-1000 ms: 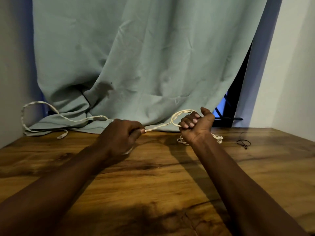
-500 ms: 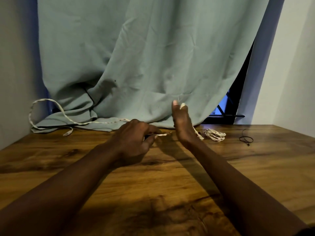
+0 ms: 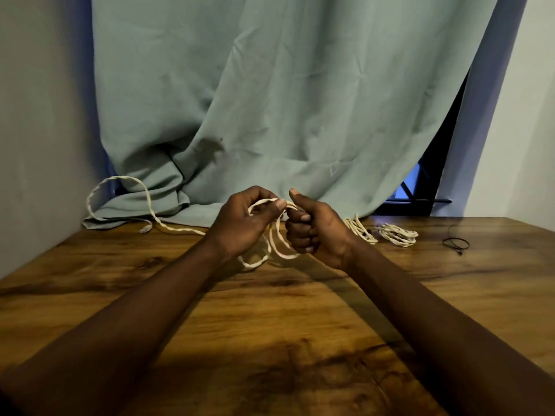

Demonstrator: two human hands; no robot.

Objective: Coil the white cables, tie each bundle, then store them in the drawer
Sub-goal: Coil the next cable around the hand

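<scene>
The left hand pinches the cable at the top of its loops and the right hand grips them in a fist, above the surface; the tail trails off left of the left hand, and bundles lie just right of the right hand

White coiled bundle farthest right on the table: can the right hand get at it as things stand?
Probably yes for reach: the coiled bundle lies on the table just beyond the right hand, with only another bundle between. But that hand's grip is full of white cable loops.
</scene>
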